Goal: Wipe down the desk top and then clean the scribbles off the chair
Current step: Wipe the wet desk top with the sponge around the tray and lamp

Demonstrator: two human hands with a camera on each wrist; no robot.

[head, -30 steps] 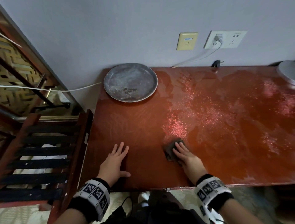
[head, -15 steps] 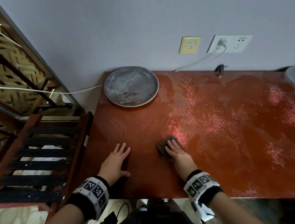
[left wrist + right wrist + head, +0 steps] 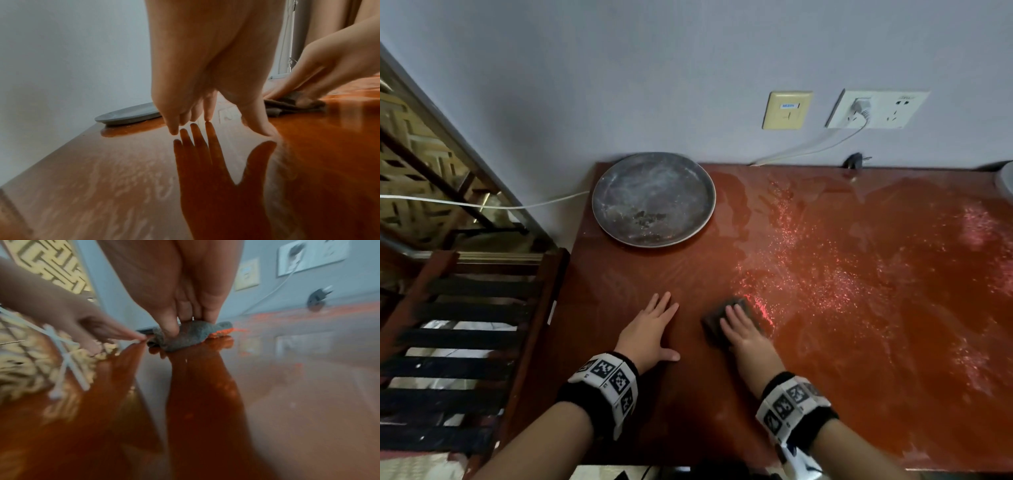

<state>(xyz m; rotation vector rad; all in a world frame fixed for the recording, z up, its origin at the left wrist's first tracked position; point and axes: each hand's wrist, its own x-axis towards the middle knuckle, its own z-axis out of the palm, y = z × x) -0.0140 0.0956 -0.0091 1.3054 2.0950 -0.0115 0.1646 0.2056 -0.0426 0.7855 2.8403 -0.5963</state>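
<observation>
The glossy red-brown desk top [image 3: 859, 342] carries a band of glittering dust across its middle and right. A dark grey cloth [image 3: 726, 313] [image 3: 287, 107] [image 3: 191, 335] lies near the front centre. My right hand [image 3: 743, 329] [image 3: 185, 321] presses flat on it with straight fingers. My left hand [image 3: 650, 329] [image 3: 205, 123] rests flat on the bare desk just left of the cloth, fingers spread. The dark slatted chair [image 3: 465, 342] stands against the desk's left edge; no scribbles show on it.
A round grey metal plate [image 3: 654, 198] sits at the desk's back left corner. Wall sockets [image 3: 876, 109] with a white cable, a beige switch [image 3: 786, 109] and a loose black plug [image 3: 854, 161] lie along the back wall. A pale object [image 3: 1007, 178] pokes in at far right.
My right hand has slid the cloth leftward along the desk front, closer to my left hand. The left hand has stayed in place.
</observation>
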